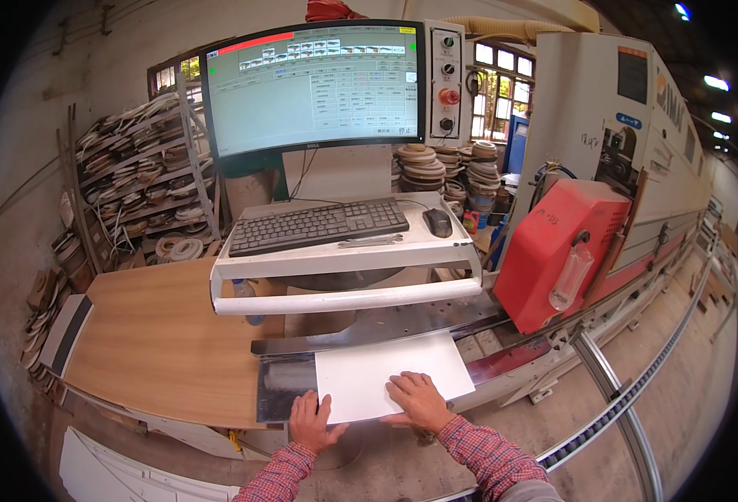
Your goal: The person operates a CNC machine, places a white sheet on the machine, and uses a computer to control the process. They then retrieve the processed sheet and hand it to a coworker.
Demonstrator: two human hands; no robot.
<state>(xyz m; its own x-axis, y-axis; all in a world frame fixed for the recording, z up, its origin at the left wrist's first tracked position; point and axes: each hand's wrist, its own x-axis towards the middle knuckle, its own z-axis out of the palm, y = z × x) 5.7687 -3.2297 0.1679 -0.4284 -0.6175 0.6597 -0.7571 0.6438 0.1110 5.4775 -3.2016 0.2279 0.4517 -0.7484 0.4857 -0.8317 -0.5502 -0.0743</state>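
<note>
Nearest, unequal pressure from the left hand [311, 423] and right hand [420, 402] could skew the white panel [365, 378], which lies on the dark metal bench [279, 405]. The left fingers, slightly spread, rest at its left edge by the near corner; the right fingers, loosely spread, lie on its top. Neither hand visibly pinches. Beyond, a skewed far edge could catch along the metal ledge [335, 337]; the red housing [545, 251] stands farther right.

Pale wall [30, 109] at left, crammed shelf [197, 149] before it; barred windows [503, 94] far; bright ceiling lights [716, 83] far right; brownish floor [687, 402] right.
</note>
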